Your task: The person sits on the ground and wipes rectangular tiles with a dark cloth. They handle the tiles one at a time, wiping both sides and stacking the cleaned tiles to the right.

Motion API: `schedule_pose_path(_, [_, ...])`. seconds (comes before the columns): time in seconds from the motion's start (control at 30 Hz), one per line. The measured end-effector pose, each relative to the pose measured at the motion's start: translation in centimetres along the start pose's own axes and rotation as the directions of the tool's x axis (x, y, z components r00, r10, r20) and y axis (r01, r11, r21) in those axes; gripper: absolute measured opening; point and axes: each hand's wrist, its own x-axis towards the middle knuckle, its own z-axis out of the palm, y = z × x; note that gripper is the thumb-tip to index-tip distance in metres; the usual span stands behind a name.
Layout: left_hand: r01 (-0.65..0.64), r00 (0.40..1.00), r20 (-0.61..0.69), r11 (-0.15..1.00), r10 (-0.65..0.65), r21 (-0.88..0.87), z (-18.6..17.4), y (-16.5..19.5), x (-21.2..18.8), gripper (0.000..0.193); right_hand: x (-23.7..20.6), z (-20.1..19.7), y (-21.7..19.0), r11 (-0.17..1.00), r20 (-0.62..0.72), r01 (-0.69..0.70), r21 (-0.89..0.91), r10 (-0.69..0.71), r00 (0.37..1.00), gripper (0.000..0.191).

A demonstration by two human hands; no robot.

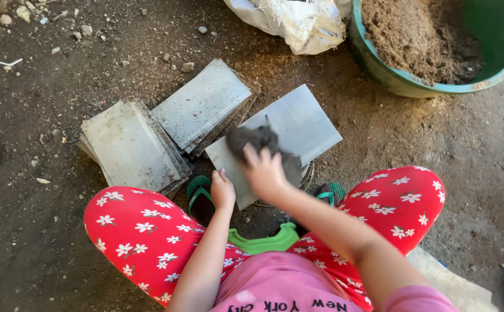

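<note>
Near the middle of the frame the right hand (pixel 265 171) is closed around a dark grey lump (pixel 260 144), seemingly a crumpled bag or clod of soil; its exact nature is hard to make out, since the fingers cover its lower part. The lump sits over a flat grey plastic sheet (pixel 298 124) lying on the dirt floor (pixel 43 242). The lower left corner of that sheet is held by the left hand (pixel 223 190), whose fingers are curled; whether they pinch the sheet's edge or merely rest on it cannot be told.

Left of centre lie two fanned stacks of similar grey sheets (pixel 142 136), dusty and overlapping, so how many there are cannot be judged. At the upper right a green basin (pixel 497 69) of brown soil is cut off by the frame's edge, and beside it a white sack (pixel 298 23) is cropped at the top. Green sandals (pixel 197 193) are mostly hidden beneath the knees in red flowered trousers (pixel 142 237). A green stool edge (pixel 266 241) peeks out between the legs. A dark round thing at the lower right corner is too cropped to identify.
</note>
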Motion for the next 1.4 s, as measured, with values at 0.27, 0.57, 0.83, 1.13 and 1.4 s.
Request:
schedule_pose_path(0.27, [-0.013, 0.999, -0.05, 0.999, 0.01, -0.049, 0.2, -0.3, 0.0, 0.039, -1.9, 7.6, 11.0, 0.904, -0.153, -0.397, 0.157, 0.42, 0.895, 0.036])
schedule_pose_path(0.57, [0.58, 0.776, 0.549, 0.693, -0.31, -0.429, -0.9, -0.6, -4.0, 0.036, -8.1, 6.3, 31.9, 0.551, -0.08, -0.566, 0.614, 0.756, 0.649, 0.059])
schedule_pose_path(0.83, [0.052, 0.27, 0.942, 0.974, 0.199, -0.221, -1.3, 10.1, -6.0, 0.037, -10.7, 0.1, 30.9, -0.514, 0.05, 0.346, 0.785, 0.61, 0.791, 0.075])
schedule_pose_path(1.13, [0.909, 0.351, 0.876, 0.107, 0.332, -0.404, 10.1, 35.7, -2.1, 0.084, -7.5, -0.6, 25.1, 0.868, -0.671, 0.059, 0.492, 0.335, 0.662, 0.073])
schedule_pose_path(1.4, [-0.48, 0.674, 0.319, 0.723, 0.667, -0.497, 10.9, 39.8, 12.0, 0.069, -7.6, 4.9, 32.9, 0.657, -0.406, -0.406, 0.635, 0.732, 0.548, 0.071])
